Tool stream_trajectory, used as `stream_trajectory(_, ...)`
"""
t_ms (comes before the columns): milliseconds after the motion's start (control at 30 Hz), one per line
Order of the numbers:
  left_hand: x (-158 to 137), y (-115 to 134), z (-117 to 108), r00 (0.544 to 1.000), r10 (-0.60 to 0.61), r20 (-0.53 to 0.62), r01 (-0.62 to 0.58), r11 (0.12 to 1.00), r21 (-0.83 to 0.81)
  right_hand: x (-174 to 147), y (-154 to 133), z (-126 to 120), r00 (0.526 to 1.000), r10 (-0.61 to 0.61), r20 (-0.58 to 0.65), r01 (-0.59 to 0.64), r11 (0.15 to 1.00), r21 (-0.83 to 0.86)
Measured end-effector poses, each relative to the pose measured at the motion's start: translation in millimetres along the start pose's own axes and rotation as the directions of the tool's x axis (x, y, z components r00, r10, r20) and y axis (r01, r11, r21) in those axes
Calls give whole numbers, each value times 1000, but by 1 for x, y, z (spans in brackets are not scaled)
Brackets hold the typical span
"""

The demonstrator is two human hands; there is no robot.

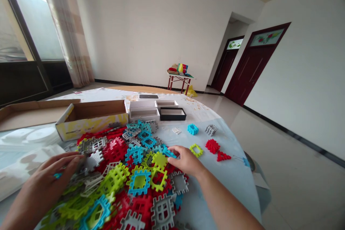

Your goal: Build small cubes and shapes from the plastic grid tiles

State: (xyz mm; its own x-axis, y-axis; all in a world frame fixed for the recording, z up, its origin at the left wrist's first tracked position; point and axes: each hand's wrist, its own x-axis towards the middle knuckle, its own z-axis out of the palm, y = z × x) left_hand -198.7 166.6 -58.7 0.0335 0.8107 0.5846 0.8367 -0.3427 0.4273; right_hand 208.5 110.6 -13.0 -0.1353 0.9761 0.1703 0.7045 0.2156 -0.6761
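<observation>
A large heap of plastic interlocking tiles (pixel 139 181) in red, lime green, blue and grey covers the near part of the table. At the heap's right side my right hand (pixel 185 160) has its thumb and index finger closed on a blue interlocking tile (pixel 169 151). A lime green tile (pixel 159 160) lies just left of that thumb. On the left, my left hand (pixel 58 174) is bent over the heap, fingers and thumb drawn together. A light grey tile (pixel 94 160) is beside its fingertips; what the fingers pinch is blurred.
An open cardboard box (pixel 91 125) stands behind the heap, with white boxes (pixel 144 115) and a black box (pixel 173 114) beside it. To the right lie a small blue stack (pixel 192 129), a grey stack (pixel 211 129), a red stack (pixel 212 146) and a lime frame (pixel 196 150). Clear plastic bags (pixel 29 154) lie left.
</observation>
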Motion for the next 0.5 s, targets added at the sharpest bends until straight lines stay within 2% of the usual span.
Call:
stream_trajectory(133, 0, -2, 1, 1000, 3, 24, -2, 1000, -17, 2, -1, -1, 998, -58, -34, 58, 998, 0)
stream_trajectory(267, 1, 1, -1, 1000, 17, -3, -17, 999, -34, 2, -1, -3, 986, -138, -98, 125, 984, -123)
stream_trajectory(367, 2, -2, 1, 1000, 22, -22, -22, 999, -34, 1, 3, -4, 987, -161, -2, 158, 968, -194)
stream_trajectory(433, 3, -6, 3, 999, 19, -37, -20, 1000, -24, -1, 6, -4, 983, -155, 98, 170, 969, -177)
stream_trajectory(500, 3, -9, 5, 998, 23, -61, -24, 1000, -14, -2, 8, -4, 981, -138, 137, 158, 977, -144)
